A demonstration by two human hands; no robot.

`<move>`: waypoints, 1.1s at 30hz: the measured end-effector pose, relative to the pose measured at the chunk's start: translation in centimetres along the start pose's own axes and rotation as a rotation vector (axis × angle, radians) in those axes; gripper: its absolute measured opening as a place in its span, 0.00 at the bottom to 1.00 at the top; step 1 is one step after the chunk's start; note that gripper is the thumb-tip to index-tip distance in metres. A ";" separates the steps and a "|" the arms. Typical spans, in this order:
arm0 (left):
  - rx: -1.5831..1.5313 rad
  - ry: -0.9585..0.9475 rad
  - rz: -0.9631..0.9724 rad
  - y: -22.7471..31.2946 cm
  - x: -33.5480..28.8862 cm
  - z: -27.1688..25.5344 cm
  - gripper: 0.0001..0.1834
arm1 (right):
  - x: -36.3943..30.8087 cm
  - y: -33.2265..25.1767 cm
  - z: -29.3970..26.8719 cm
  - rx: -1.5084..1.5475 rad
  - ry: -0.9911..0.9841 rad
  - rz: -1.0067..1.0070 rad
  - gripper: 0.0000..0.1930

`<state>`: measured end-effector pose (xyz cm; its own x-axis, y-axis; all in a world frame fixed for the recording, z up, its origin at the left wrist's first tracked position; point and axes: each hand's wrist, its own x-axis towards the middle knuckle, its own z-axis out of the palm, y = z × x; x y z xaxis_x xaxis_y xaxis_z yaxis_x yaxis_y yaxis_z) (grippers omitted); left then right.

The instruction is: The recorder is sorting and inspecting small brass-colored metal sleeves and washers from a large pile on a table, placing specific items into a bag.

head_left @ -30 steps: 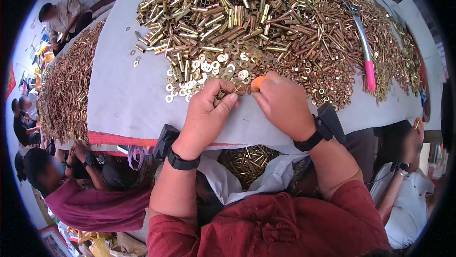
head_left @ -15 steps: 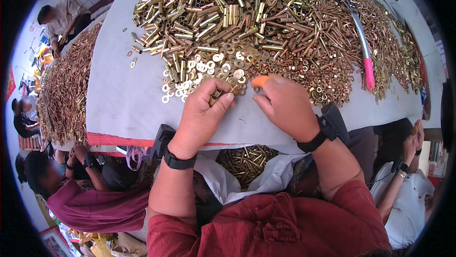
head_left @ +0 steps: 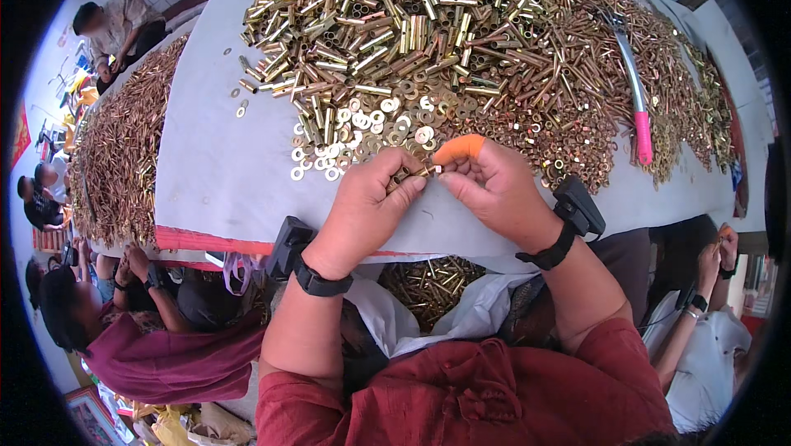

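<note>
My two hands pinch small brass tubes together above a grey-clothed table.
My left hand point(head_left: 362, 207) and right hand point(head_left: 494, 186) clamp fingertips on short brass tubes point(head_left: 410, 174), held close for fitting; loose brass washers point(head_left: 362, 129) lie within reach.

Brass-gold tubes point(head_left: 412, 34), pale gold washers point(head_left: 362, 129), orange finger cot point(head_left: 459, 149), pink-handled tool point(head_left: 643, 137), grey tablecloth point(head_left: 222, 166)

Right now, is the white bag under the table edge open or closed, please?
Open: the white bag gapes, showing brass tubes inside.

White plastic bag point(head_left: 461, 318) (brass pieces inside) below the table edge, centre.
</note>
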<state>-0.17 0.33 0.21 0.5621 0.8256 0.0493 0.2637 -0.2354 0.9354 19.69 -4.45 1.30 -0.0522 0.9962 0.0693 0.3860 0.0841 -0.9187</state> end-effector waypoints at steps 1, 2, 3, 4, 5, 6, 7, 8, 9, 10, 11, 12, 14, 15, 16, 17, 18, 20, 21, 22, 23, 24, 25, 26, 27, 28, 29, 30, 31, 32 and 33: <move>-0.022 -0.006 -0.003 0.0 0.0 0.0 0.05 | 0.0 0.1 0.0 0.016 -0.004 -0.003 0.10; -0.044 -0.012 -0.006 0.0 0.0 0.0 0.04 | 0.1 0.1 0.0 0.033 -0.007 -0.006 0.10; -0.044 -0.011 -0.007 0.0 0.1 -0.1 0.04 | 0.1 0.1 -0.1 0.033 -0.009 -0.007 0.10; -0.031 -0.031 0.001 0.0 0.1 -0.2 0.04 | 0.2 0.0 -0.1 0.008 -0.010 -0.045 0.10; -0.019 -0.050 0.011 0.0 0.2 -0.3 0.04 | 0.2 0.0 -0.2 -0.017 -0.011 -0.083 0.10; -0.019 -0.050 0.011 -0.1 0.1 -0.3 0.04 | 0.2 0.0 -0.2 -0.017 -0.012 -0.083 0.10; -0.029 -0.031 0.016 -0.3 0.2 -0.1 0.05 | 0.2 0.0 -0.2 -0.010 -0.016 -0.076 0.10; -0.040 -0.012 0.022 -0.3 0.2 -0.1 0.06 | 0.2 0.0 -0.2 -0.003 -0.020 -0.069 0.10; -0.040 -0.013 0.023 -0.3 0.2 -0.1 0.06 | 0.2 0.1 -0.2 -0.004 -0.019 -0.069 0.10; -0.024 -0.009 0.017 -0.1 0.2 -0.1 0.06 | 0.2 0.2 -0.2 -0.044 -0.018 -0.095 0.10; -0.009 -0.006 0.012 0.0 0.2 0.0 0.06 | 0.2 0.3 -0.2 -0.084 -0.017 -0.121 0.09; -0.007 -0.005 0.016 -0.1 0.2 0.0 0.06 | 0.3 0.5 -0.2 -0.085 -0.014 -0.125 0.09; 0.019 0.028 0.067 -0.2 0.1 0.0 0.06 | 0.3 0.8 0.0 -0.132 -0.003 -0.265 0.09; 0.020 0.029 0.073 -0.2 0.0 -0.1 0.06 | 0.2 0.6 0.0 -0.134 0.000 -0.269 0.09; 0.033 -0.010 0.025 -0.1 -0.1 -0.3 0.05 | 0.1 0.3 0.2 -0.092 0.002 -0.231 0.09; 0.048 -0.049 -0.023 -0.1 -0.2 -0.4 0.05 | -0.1 0.1 0.4 -0.049 0.004 -0.194 0.09; 0.047 -0.052 -0.016 0.0 -0.1 -0.4 0.05 | -0.3 -0.2 0.5 -0.013 -0.010 -0.117 0.09; 0.024 -0.072 -0.069 0.3 0.0 -0.3 0.05 | -0.3 0.2 0.4 -0.047 0.009 -0.137 0.10; 0.025 -0.076 -0.063 0.3 0.1 -0.2 0.05 | -0.3 0.6 0.4 -0.076 0.023 -0.157 0.10; 0.037 -0.081 -0.065 0.3 0.3 -0.1 0.05 | -0.3 0.9 0.3 -0.080 0.029 -0.159 0.10; 0.048 -0.085 -0.066 0.3 0.5 0.0 0.05 | -0.3 1.2 0.1 -0.082 0.033 -0.179 0.10; 0.051 -0.086 -0.060 0.3 0.5 0.1 0.05 | -0.2 1.5 0.1 -0.082 0.034 -0.200 0.10; 0.032 -0.081 -0.061 0.2 0.6 0.1 0.05 | -0.2 1.5 0.2 -0.085 0.039 -0.205 0.10; 0.013 -0.074 -0.060 0.2 0.8 0.1 0.05 | -0.2 1.5 0.5 0.072 0.043 -0.082 0.09; 0.024 -0.064 -0.056 0.2 0.7 -0.1 0.05 | -0.1 1.3 1.0 0.236 0.037 0.034 0.09; 0.004 -0.051 -0.048 0.3 0.7 -0.2 0.05 | -0.1 1.0 1.2 0.241 0.031 0.017 0.09; -0.013 -0.034 -0.038 0.4 0.6 -0.4 0.05 | 0.0 0.7 1.2 0.207 0.054 0.023 0.09; 0.038 -0.026 -0.022 0.1 0.2 -0.9 0.06 | 0.4 0.4 1.9 0.187 0.065 0.013 0.09; 0.032 -0.016 -0.054 0.1 0.1 -0.9 0.06 | 0.5 0.9 2.2 0.183 0.076 -0.066 0.09; 0.069 -0.006 -0.015 0.0 -0.1 -0.7 0.06 | 0.3 1.3 2.5 0.276 0.070 -0.030 0.09; 0.064 0.039 0.034 -0.4 -0.3 -0.3 0.06 | 0.2 1.7 2.6 0.240 0.083 -0.070 0.09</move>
<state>-0.67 0.39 -0.09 0.5412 0.8356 0.0949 0.2955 -0.2946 0.9088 17.94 -4.15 -1.21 0.0083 0.9874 0.1581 0.1540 0.1550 -0.9758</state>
